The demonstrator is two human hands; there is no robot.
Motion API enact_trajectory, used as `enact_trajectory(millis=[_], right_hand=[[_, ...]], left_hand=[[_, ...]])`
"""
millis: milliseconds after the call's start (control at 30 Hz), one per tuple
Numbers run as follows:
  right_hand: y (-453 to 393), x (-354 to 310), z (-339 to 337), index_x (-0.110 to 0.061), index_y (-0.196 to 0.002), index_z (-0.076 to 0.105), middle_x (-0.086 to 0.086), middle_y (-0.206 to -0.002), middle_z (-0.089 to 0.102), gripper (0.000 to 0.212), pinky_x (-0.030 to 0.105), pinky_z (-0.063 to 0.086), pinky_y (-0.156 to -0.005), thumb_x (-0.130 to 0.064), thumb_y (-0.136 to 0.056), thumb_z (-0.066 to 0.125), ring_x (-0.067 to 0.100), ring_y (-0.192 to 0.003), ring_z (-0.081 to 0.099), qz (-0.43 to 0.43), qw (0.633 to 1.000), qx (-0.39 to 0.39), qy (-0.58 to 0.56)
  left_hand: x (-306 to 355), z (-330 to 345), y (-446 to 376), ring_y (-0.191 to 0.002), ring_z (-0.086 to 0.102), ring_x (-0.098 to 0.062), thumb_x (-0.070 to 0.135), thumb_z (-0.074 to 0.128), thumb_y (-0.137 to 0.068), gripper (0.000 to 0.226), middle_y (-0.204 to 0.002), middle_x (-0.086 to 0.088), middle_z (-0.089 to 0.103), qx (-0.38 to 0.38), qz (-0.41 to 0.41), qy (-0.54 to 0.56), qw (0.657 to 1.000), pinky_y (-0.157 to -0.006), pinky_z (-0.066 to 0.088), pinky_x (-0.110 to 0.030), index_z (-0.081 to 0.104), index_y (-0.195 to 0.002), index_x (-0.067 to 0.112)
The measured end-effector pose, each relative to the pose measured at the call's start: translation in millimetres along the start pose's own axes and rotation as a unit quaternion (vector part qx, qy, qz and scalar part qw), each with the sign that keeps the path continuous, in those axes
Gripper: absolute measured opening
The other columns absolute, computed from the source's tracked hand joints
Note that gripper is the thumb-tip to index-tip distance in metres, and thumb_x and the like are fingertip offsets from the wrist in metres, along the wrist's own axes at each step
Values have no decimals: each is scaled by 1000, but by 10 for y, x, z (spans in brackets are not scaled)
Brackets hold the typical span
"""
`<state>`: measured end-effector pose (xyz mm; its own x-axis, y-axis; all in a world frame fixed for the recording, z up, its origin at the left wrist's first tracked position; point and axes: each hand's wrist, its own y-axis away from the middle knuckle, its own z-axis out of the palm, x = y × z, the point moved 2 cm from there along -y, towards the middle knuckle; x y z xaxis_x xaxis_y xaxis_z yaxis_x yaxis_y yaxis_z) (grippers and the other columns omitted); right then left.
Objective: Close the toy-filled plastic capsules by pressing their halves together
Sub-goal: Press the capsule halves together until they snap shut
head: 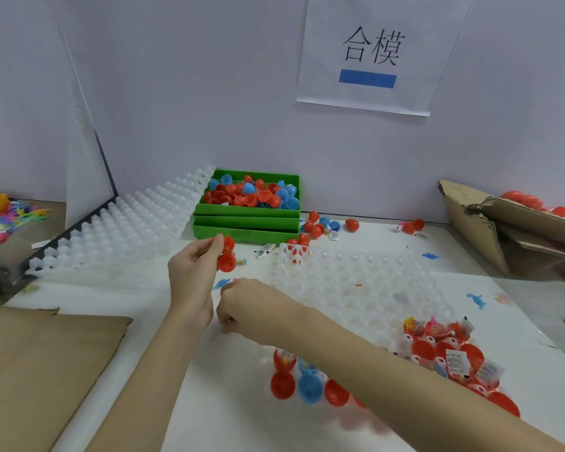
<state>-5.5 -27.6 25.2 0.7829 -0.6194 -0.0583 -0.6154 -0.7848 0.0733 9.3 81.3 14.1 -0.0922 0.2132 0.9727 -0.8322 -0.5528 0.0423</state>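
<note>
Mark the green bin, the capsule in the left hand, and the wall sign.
green bin (245, 230): head view, on its front wall.
red capsule (226, 261): head view, on its lower half, held up by the left hand (191, 272).
wall sign (372, 50): head view, on the printed characters.

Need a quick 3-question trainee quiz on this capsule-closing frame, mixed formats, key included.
1. True or false: the left hand holds a red capsule.
2. The green tray holds capsule halves in red and which other colour?
3. The right hand is: A) over the white mat, fingers curled, B) inside the cardboard box, C) on the wall sign.

Key: 1 true; 2 blue; 3 A.
</note>
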Motion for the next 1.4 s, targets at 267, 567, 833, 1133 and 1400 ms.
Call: enact_trajectory(millis=[267, 567, 833, 1133, 1400], right_hand=[[-9, 81, 30, -5, -121, 69, 13, -106, 65, 24, 40, 52, -92, -17, -101, 64, 26, -97, 58, 18, 996, 45, -78], [55, 35, 122, 1, -96, 73, 15, -98, 71, 10, 37, 47, -80, -9, -94, 70, 27, -88, 59, 8, 986, 41, -158], [93, 12, 147, 1, -106, 72, 16, -104, 72, 36, 31, 44, -75, -30, -90, 79, 30, -91, 62, 59, 976, 13, -211], [79, -16, 101, 3, -109, 73, 18, -105, 74, 22, 36, 51, -83, -15, -99, 68, 34, -96, 67, 44, 977, -23, -206], [493, 378, -279, -13, -101, 58, 0, -100, 65, 8, 22, 52, -75, -19, -105, 58, 17, -91, 63, 135, 954, 144, -227]], left_hand=[[42, 23, 73, -105, 73, -32, 20, 73, -98, 16, -101, -12, 78, -19, 34, -25, 999, -100, 58, -44, 76, -107, 7], [16, 31, 73, -105, 73, -30, 21, 75, -96, 11, -100, -10, 78, -31, 39, -37, 998, -102, 57, -42, 77, -102, 12], [7, 45, 83, -102, 73, -23, 24, 75, -95, 9, -95, 0, 77, -28, 43, -55, 997, -88, 57, -29, 73, -87, 28], [-5, 43, 89, -95, 74, -19, 24, 76, -95, 10, -91, 1, 77, -33, 36, -57, 997, -78, 56, -23, 73, -86, 28], [21, 68, 137, -104, 72, -25, 24, 74, -96, 4, -100, -5, 77, -50, 30, -57, 997, -88, 55, -29, 75, -98, 20]])
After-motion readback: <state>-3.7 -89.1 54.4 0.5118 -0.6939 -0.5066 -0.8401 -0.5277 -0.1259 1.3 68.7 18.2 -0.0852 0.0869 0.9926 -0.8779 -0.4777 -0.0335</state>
